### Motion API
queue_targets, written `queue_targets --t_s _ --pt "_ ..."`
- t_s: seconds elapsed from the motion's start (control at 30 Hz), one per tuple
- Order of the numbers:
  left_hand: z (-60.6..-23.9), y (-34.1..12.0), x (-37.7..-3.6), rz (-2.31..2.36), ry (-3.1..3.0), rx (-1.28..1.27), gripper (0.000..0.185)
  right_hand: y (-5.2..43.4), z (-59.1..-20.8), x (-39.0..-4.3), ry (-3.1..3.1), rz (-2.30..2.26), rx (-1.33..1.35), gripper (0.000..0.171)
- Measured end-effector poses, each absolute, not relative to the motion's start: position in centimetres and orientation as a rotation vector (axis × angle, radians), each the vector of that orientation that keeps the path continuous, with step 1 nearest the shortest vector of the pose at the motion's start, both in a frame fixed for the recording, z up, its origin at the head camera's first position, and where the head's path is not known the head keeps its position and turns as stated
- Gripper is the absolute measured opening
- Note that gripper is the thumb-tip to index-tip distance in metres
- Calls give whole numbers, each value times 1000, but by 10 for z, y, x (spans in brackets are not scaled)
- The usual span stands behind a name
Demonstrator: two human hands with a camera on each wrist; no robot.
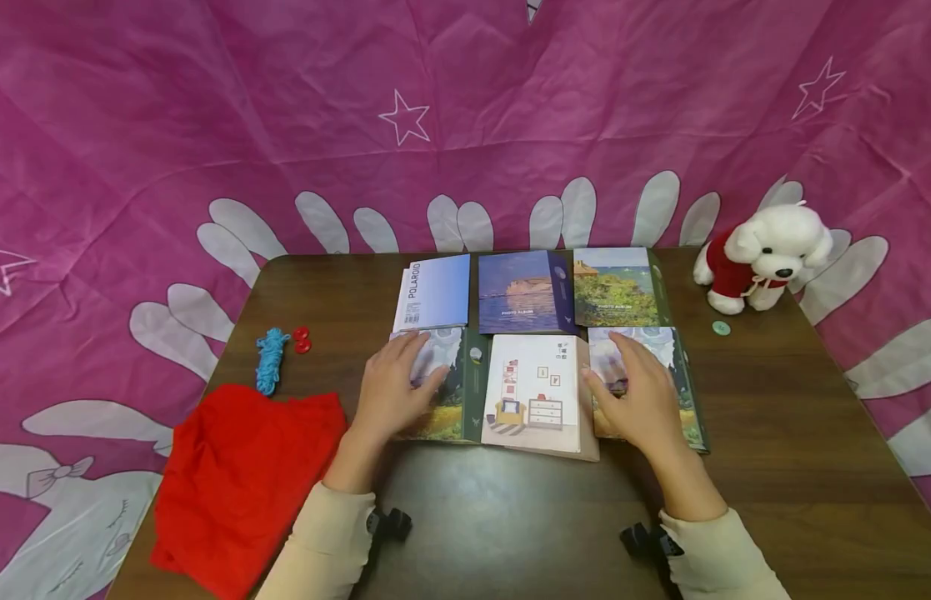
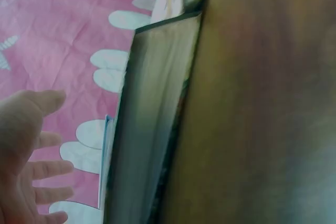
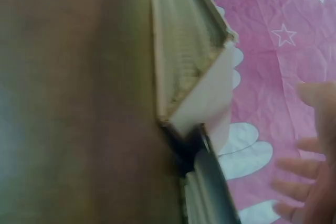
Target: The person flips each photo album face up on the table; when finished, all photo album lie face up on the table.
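Photo albums lie on the table in two rows of three. Over the front left green-spined album (image 1: pixel 476 387) hovers my left hand (image 1: pixel 390 392), fingers loosely spread; its page edges (image 2: pixel 149 103) show in the left wrist view. My right hand (image 1: pixel 645 400) is above the front right painted album (image 1: pixel 686 383), thumb apart from the fingers. Between the hands lies a pale album with an armchair drawing (image 1: pixel 536 392). Behind are a light blue POLAROID album (image 1: pixel 444 292), a purple-blue cliff album (image 1: pixel 518 287) and a green seaside album (image 1: pixel 615 287). Neither hand grips anything.
Red cloth (image 1: pixel 247 483) covers the table's left front. Beside it are a blue yarn bundle (image 1: pixel 270 360) and red buttons (image 1: pixel 302 345). At the back right sits a white plush dog (image 1: pixel 773 250) near a green button (image 1: pixel 721 328). A pink curtain (image 1: pixel 495 108) hangs behind.
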State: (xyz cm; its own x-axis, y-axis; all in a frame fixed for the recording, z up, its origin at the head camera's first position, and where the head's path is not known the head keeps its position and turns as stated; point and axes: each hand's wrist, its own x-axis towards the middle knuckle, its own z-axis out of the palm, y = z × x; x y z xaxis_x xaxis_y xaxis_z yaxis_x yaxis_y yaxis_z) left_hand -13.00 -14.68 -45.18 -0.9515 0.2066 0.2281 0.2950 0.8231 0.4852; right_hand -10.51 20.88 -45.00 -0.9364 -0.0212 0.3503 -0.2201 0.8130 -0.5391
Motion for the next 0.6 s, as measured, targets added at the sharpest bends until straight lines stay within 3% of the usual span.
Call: queue_targets --t_s 0.23,0.6 --pt "-453 -152 -154 -1071 -2696 -372 47 201 -444 -130 -2371 1245 202 36" --pt "-456 -154 -176 -1159 -2652 -401 45 169 -426 -176 -2418 1852 79 43"
